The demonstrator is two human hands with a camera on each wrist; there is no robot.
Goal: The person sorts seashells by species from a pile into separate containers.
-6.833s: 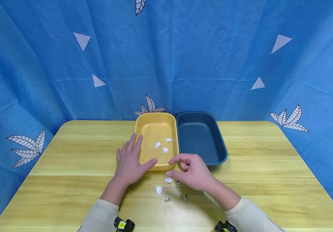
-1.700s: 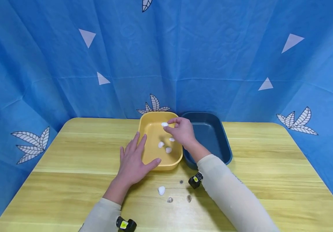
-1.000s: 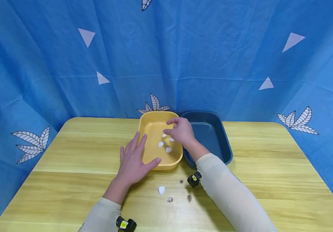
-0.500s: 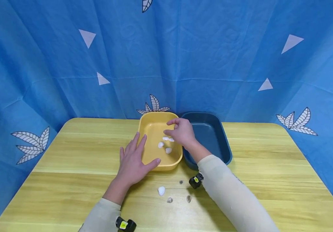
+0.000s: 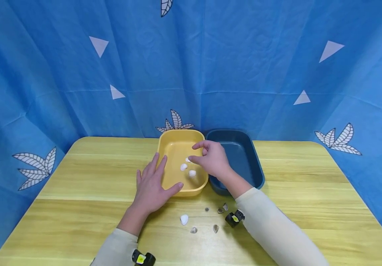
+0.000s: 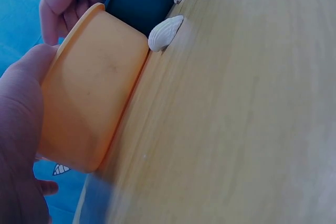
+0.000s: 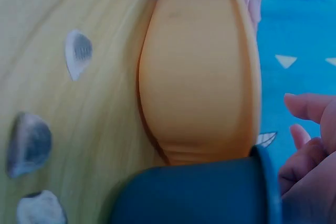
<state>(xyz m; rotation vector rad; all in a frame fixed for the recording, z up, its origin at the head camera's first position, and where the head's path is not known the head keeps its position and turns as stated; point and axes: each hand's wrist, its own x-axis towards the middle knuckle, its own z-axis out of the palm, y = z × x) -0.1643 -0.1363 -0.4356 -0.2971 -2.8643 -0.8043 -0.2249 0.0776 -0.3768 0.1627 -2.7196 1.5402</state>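
Observation:
Over the right part of the yellow bin (image 5: 176, 147), my right hand (image 5: 213, 158) hovers with thumb and index finger parted and holds nothing. Several white seashells (image 5: 192, 173) lie on the bin's floor, one partly behind the right thumb. My left hand (image 5: 151, 186) rests with spread fingers along the bin's left side, its thumb at the near rim. In front of the bin, a ribbed white seashell (image 5: 184, 220) lies on the table. Small dark seashells (image 5: 215, 228) lie to its right, shown closer in the right wrist view, where a grey one (image 7: 79, 53) shows.
A dark blue bin (image 5: 239, 157) stands against the right side of the yellow one, partly beneath the right forearm. The wooden table (image 5: 104, 166) reaches a blue curtain (image 5: 244, 66) at the back. Each wrist carries a small black camera (image 5: 143, 258).
The right hand took a white seashell from the table, carried it into the yellow bin and let it go. Now that hand has drawn back slightly nearer. The left hand keeps its place.

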